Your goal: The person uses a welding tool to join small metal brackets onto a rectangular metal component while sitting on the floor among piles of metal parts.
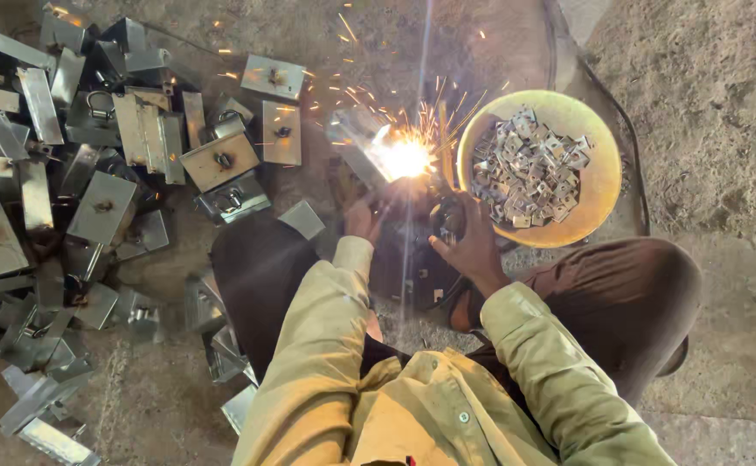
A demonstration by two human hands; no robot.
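Note:
A bright welding arc (405, 158) throws sparks over the ground in front of me. My left hand (362, 219) sits just left of and below the glare, at a shiny metal plate piece (359, 138); its grip is washed out by the light. My right hand (471, 246) is closed around a dark welding holder (447, 220) that points toward the arc. Both arms wear yellowish sleeves (326, 328). I squat with dark trousers on either side.
A yellow round bowl (598, 185) holding several small metal brackets stands right of the arc. A big heap of steel plates and boxes (93, 190) covers the left ground. A dark cable (637, 164) curves round the bowl. Rough concrete floor lies at the right.

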